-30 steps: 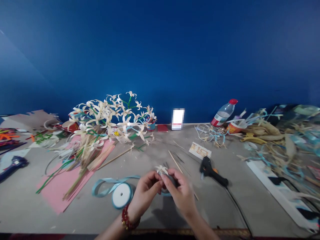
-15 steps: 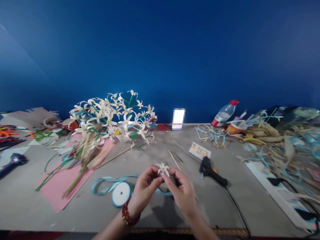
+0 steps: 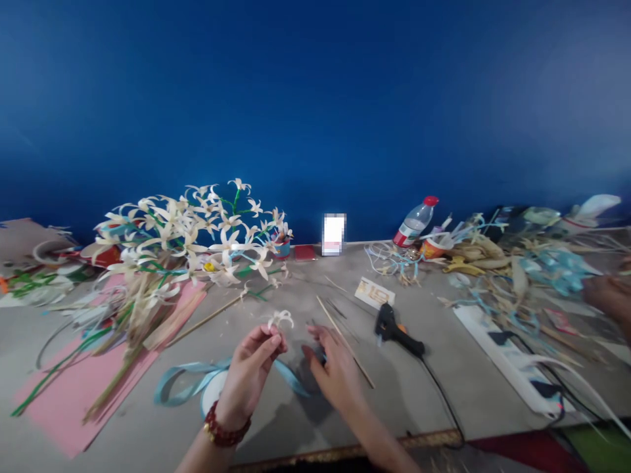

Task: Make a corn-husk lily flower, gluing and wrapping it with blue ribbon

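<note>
My left hand [image 3: 249,368], with a dark red bead bracelet at the wrist, pinches a small white handmade flower [image 3: 280,320] by its base. The curled petals stick up above the fingertips. To its right, my right hand [image 3: 335,368] is low over the table, fingers curved and thumb apart from them. A dark object shows partly beneath that hand; its kind is hidden. A loop of light blue ribbon [image 3: 290,378] lies between the hands, and the white ribbon spool [image 3: 211,392] is partly covered by my left hand. Beside my right hand lies a thin wooden stick [image 3: 362,369].
A black glue gun [image 3: 399,332] with a cord lies right of my hands, near a white power strip [image 3: 507,361]. Many white flowers [image 3: 227,246] stand back left, behind pink paper [image 3: 69,401]. A bottle [image 3: 414,223] stands behind. Another person's hand [image 3: 608,295] is at far right.
My hands have parted: the left keeps the flower, while the right has let go and lowered toward the table. The view has turned right, and another person's hand has appeared there.
</note>
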Demonstrator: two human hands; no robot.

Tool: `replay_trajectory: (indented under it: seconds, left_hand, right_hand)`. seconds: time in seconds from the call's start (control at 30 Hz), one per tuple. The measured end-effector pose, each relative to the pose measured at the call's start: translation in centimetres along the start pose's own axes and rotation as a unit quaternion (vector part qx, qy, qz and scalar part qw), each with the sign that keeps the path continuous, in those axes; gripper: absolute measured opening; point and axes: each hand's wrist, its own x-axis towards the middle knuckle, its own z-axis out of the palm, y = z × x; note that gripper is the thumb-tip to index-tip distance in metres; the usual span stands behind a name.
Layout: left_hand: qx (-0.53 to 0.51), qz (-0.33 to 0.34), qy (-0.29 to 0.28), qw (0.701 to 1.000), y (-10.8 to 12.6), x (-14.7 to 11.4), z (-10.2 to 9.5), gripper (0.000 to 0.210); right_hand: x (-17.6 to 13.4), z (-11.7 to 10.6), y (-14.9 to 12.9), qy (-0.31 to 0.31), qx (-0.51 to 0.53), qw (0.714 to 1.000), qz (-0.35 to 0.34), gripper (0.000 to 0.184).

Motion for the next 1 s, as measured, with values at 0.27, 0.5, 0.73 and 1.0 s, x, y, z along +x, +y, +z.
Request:
replay_trajectory:
  seconds: [0.27,0.5,0.73,1.0]
  left_hand:
    - [0.078,0.03,-0.029,0.996,0.1,-0.9,0.9,0.011]
    - [0.06,0.015,-0.05,0.997,-0.3,-0.6,1.6,0.015]
    - [0.036,0.003,-0.045,0.998,-0.6,-0.2,3.0,0.019]
    - [0.105,0.054,-0.027,0.993,-0.3,-0.6,2.8,0.016]
  right_hand:
    - [0.1,-3.7,1.4,-0.064,-0.035,0.996,-0.045,0.017]
    - [-2.1,-13.2,11.2,0.062,-0.323,0.944,0.023,0.04]
    - [-1.9,-13.9,10.8,0.077,-0.315,0.946,0.005,0.042]
    - [-1.0,-5.5,3.5,0.011,-0.097,0.993,-0.07,0.015]
